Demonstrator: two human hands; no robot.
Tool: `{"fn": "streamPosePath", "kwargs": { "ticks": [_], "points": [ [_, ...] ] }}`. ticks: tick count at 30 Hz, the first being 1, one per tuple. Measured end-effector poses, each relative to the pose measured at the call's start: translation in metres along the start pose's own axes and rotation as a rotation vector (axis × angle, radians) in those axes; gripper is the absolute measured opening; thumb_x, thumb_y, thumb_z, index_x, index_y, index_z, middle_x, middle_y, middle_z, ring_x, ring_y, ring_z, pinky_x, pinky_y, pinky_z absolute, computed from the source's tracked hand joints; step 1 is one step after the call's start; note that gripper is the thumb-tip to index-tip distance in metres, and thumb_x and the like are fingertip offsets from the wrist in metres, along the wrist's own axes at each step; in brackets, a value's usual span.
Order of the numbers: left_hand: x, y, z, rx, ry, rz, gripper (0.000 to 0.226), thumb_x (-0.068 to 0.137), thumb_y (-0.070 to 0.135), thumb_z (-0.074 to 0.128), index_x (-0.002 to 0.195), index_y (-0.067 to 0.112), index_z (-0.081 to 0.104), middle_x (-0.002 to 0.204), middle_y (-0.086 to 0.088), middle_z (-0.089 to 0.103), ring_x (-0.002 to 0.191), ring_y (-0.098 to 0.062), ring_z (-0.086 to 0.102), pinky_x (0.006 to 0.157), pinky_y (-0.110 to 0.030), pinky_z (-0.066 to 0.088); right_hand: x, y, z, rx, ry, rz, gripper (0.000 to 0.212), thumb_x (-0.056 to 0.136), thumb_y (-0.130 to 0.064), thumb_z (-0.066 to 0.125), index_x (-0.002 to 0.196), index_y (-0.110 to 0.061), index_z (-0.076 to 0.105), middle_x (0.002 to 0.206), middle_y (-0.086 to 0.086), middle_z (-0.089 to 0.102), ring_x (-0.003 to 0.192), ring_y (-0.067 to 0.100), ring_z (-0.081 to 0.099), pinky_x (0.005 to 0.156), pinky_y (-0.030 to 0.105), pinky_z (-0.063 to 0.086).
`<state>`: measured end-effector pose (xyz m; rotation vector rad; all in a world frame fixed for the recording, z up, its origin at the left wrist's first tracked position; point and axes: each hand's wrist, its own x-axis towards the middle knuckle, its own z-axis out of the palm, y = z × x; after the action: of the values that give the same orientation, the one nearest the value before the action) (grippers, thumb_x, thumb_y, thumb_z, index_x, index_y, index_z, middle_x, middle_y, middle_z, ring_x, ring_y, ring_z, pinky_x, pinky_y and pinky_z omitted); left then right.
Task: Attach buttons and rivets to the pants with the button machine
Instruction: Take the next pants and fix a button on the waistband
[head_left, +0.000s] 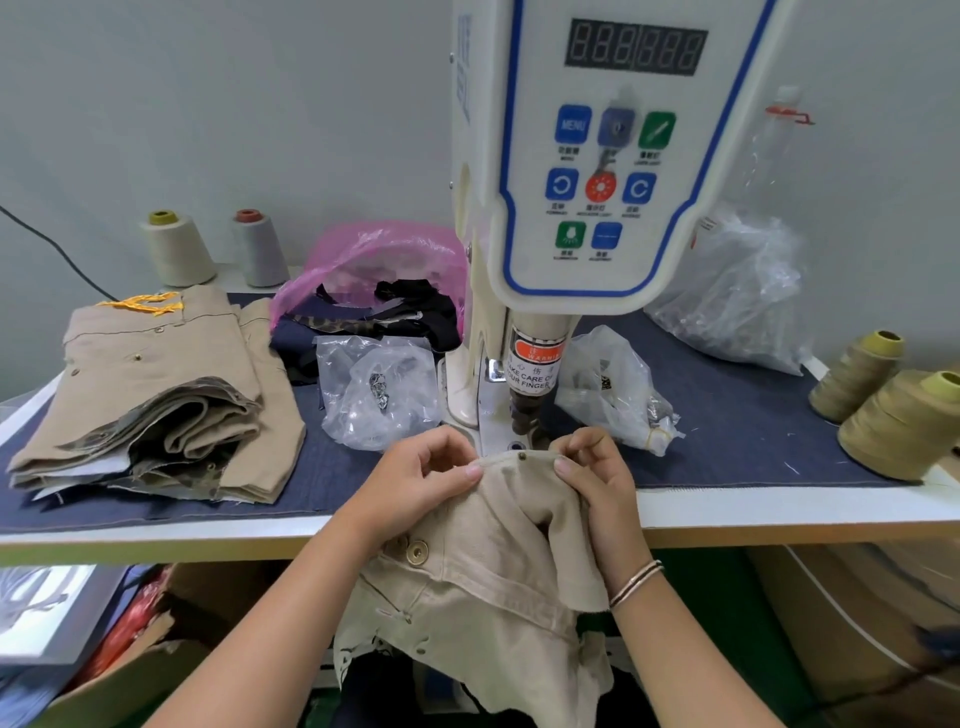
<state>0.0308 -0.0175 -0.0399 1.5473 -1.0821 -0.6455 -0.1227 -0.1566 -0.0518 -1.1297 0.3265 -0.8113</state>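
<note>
1. Pinching the top edge of the beige pants (483, 566), the left hand (415, 480) and right hand (592, 467) sit either side of a small rivet (522, 456).
2. That edge lies at the tabletop (779, 501) front, just below the button machine (566, 208) head, seemingly short of the die.
3. The rest of the pants hangs off toward the person, a brass button (416, 551) beside the left wrist.

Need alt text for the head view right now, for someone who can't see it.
Both hands, left hand and right hand, pinch a beige pants edge bearing a small rivet just below the button machine head; folded pants lie stacked at left.
</note>
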Motion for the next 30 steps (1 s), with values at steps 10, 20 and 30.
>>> {"fn": "streamPosePath", "kwargs": {
  "ticks": [10,20,30],
  "points": [
    [-0.003,-0.003,0.017,0.280,0.132,0.119,0.051,0.095,0.040,0.047,0.052,0.019,0.028,0.049,0.010,0.027,0.050,-0.007,0.025,0.051,-0.025,0.023,0.007,-0.034,-0.020,-0.540,0.169,-0.118,0.025,0.089,-0.008,0.058,0.079,-0.029,0.065,0.077,-0.010,0.068,0.073,0.003,0.061,0.070,0.021,0.048],
    [0.000,-0.002,0.014,0.298,0.104,0.088,0.054,0.099,0.018,0.051,0.051,0.022,0.026,0.047,0.011,0.024,0.050,-0.006,0.023,0.051,-0.021,0.021,0.119,-0.073,-0.001,-2.027,-0.095,0.468,0.033,0.095,-0.022,0.047,0.127,-0.017,0.056,0.128,0.007,0.055,0.118,0.028,0.053,0.094,0.036,0.042],
    [-0.001,0.000,0.014,0.327,0.108,0.069,0.053,0.098,0.018,0.052,0.052,0.021,0.025,0.049,0.008,0.023,0.050,-0.008,0.022,0.051,-0.024,0.021,0.136,-0.052,0.005,-2.142,-0.075,0.247,0.050,0.090,-0.014,0.057,0.135,-0.010,0.038,0.126,0.008,0.056,0.116,0.032,0.055,0.090,0.041,0.045]
  ]
}}
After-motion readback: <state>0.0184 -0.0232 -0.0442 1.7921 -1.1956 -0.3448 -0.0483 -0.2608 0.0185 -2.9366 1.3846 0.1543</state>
